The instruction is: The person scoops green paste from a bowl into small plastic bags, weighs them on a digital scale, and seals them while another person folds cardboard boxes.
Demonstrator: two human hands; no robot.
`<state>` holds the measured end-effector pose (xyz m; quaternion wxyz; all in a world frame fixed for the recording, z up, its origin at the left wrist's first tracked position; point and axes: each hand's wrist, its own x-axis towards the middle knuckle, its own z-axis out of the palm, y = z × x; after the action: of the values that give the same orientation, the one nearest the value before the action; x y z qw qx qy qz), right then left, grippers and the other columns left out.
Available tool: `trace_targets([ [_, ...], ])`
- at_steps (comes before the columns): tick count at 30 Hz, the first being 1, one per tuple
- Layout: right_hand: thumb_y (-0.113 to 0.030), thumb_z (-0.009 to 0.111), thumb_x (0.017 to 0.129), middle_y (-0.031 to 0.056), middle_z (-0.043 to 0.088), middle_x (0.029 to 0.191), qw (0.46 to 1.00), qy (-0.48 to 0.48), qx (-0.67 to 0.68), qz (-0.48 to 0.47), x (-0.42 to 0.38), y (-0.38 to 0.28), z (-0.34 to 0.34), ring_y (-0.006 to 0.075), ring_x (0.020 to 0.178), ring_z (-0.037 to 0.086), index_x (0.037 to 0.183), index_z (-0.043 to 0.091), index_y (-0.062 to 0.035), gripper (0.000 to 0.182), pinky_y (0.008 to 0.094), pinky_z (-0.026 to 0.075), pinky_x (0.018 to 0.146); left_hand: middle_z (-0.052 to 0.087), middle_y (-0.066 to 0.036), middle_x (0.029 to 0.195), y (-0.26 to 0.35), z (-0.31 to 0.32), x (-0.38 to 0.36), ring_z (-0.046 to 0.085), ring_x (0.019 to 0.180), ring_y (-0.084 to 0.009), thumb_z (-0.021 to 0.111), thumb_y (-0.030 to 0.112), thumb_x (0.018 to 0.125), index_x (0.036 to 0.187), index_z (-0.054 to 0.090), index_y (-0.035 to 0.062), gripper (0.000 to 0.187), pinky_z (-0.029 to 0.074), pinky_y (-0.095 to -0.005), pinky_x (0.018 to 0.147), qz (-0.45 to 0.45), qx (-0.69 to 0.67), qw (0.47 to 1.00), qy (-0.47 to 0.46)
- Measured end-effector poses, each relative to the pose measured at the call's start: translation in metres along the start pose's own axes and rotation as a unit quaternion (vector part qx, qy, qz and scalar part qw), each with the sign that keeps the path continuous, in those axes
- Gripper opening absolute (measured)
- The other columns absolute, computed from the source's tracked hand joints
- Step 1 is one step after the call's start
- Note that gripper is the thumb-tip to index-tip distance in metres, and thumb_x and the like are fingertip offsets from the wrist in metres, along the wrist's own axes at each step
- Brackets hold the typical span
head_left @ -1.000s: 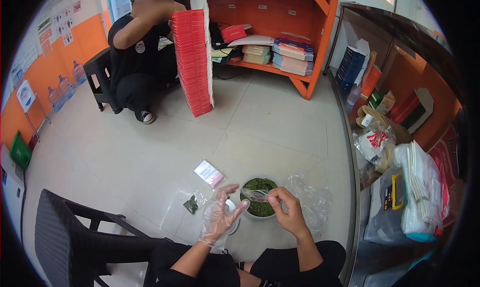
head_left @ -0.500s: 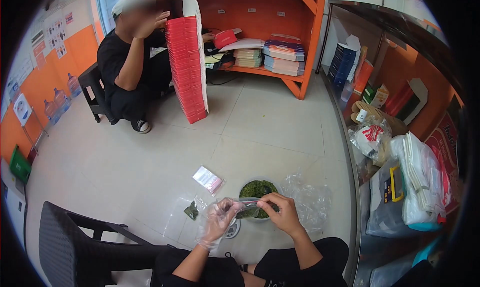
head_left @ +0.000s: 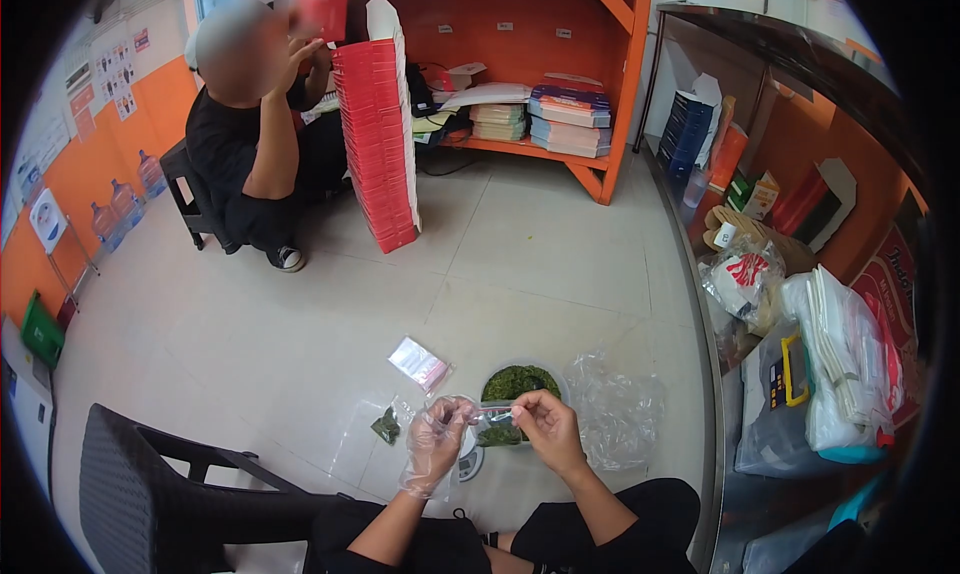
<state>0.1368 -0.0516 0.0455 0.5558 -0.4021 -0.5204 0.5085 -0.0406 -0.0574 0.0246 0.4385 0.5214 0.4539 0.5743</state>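
Far left of the hands, a black chair (head_left: 125, 474) is seen. Beyond it, a person (head_left: 235, 144) is seated on a low stool (head_left: 180, 189), beside a tall red stack (head_left: 375, 144). Nearer, just left of the gloved hand, a small packet (head_left: 386, 426) of green contents is laid on the floor (head_left: 270, 344); ahead of it is placed a pack (head_left: 418, 364). The left hand (head_left: 438, 446), covered by a clear glove, is narrowed in a pinch on the left end of a clear bag (head_left: 498, 423). A round scale (head_left: 471, 461) is partly hidden by that hand. The bag is held between both hands; whether the green seen there is inside cannot be told. Just beyond it, a tub (head_left: 565, 378) is filled with chopped greens (head_left: 515, 381). The bag's right end is pinched by the bare right hand (head_left: 553, 436). To its right, crumpled plastic (head_left: 620, 414) is spread.
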Motion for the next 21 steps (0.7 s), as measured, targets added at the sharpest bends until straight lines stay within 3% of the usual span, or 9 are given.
trace_targets([
  [2,-0.005,0.062,0.09,0.0008,0.06,0.079,1.0,-0.003,0.019,0.004,0.0,0.001,0.0,0.0043,0.071,0.056,0.091,0.061,0.0014,0.006,0.0202,0.047,0.064,0.064,-0.005,0.081,0.001,-0.001,0.0,0.06,0.074,-0.0099,0.06,0.009,0.093,0.093,0.062,-0.0012,0.01,0.049,-0.0253,0.069,0.018,0.02,1.0,-0.004],
  [8,-0.008,0.062,0.091,0.0002,0.061,0.079,0.995,-0.023,-0.092,-0.022,-0.003,0.012,-0.005,0.0032,0.069,0.055,0.093,0.06,0.0015,0.01,0.0189,0.044,0.059,0.065,-0.005,0.081,0.006,0.003,-0.004,0.06,0.072,-0.0094,0.059,0.009,0.093,0.09,0.063,-0.0004,0.011,0.049,-0.0254,0.067,0.026,0.031,0.999,-0.011],
  [12,-0.008,0.063,0.09,0.0006,0.062,0.075,1.0,-0.006,-0.003,-0.025,-0.001,0.014,0.003,0.0021,0.064,0.053,0.089,0.061,0.0008,0.009,0.0189,0.041,0.055,0.066,-0.007,0.081,0.007,0.005,-0.003,0.06,0.071,-0.0107,0.059,0.009,0.093,0.088,0.062,0.0002,0.01,0.049,-0.0253,0.067,0.024,0.008,1.0,-0.016],
  [15,-0.011,0.067,0.088,0.0012,0.063,0.073,0.99,-0.034,-0.136,-0.014,-0.003,0.015,-0.005,0.0025,0.064,0.054,0.087,0.064,-0.0001,0.012,0.0206,0.043,0.055,0.065,-0.006,0.081,0.006,0.006,-0.003,0.06,0.072,-0.0107,0.058,0.008,0.093,0.088,0.061,0.0,0.01,0.049,-0.025,0.067,0.048,0.031,0.998,-0.029],
  [20,-0.012,0.068,0.087,0.0046,0.066,0.073,0.996,-0.046,-0.076,-0.029,-0.004,0.018,-0.001,0.0055,0.067,0.06,0.089,0.064,0.0,0.013,0.0221,0.048,0.059,0.064,-0.004,0.087,0.009,0.002,-0.006,0.059,0.078,-0.0086,0.058,0.008,0.094,0.092,0.061,-0.0005,0.009,0.049,-0.0246,0.072,0.03,-0.005,0.998,-0.056],
  [21,-0.011,0.068,0.087,0.0059,0.067,0.074,0.996,-0.054,-0.07,-0.026,-0.004,0.017,0.001,0.0071,0.068,0.062,0.089,0.064,0.0002,0.012,0.0227,0.049,0.061,0.065,-0.005,0.09,0.009,0.001,-0.007,0.06,0.081,-0.0088,0.059,0.008,0.093,0.093,0.063,-0.0005,0.009,0.049,-0.0246,0.074,-0.007,0.006,0.998,-0.064],
])
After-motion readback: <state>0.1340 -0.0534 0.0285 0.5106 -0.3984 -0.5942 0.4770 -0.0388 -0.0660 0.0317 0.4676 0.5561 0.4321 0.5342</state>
